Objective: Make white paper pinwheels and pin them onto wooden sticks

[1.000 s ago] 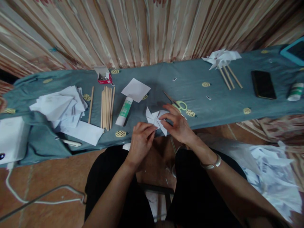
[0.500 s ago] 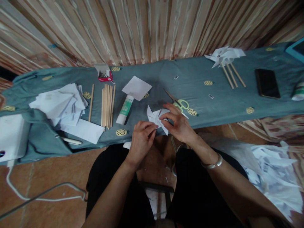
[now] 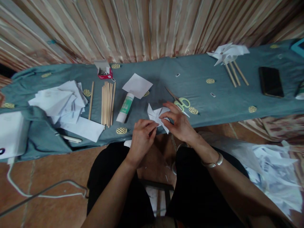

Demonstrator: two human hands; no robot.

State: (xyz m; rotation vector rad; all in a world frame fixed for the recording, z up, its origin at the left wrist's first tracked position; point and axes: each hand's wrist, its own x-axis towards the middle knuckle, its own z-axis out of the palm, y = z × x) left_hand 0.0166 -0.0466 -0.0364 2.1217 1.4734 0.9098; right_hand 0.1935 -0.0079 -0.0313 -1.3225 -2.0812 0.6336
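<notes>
Head view, left hand (image 3: pixel 142 135) pinching a paper pinwheel (image 3: pixel 155 114) at its seven o'clock edge, right hand (image 3: pixel 178 123) gripping its three o'clock side, pinwheel at the table's (image 3: pixel 199 72) six o'clock edge, glue stick (image 3: pixel 125 107) toward ten, scissors (image 3: pixel 177 101) toward two

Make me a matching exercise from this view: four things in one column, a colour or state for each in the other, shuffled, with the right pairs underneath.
Column one
1. scissors
2. folded paper
3. phone
4. glue stick

Column two
A. white tube with a green label
B. black, lying flat
C. touched by the fingers of the left hand and the right hand
D. light green handles

Right pairs: 1-D, 2-C, 3-B, 4-A.
</notes>
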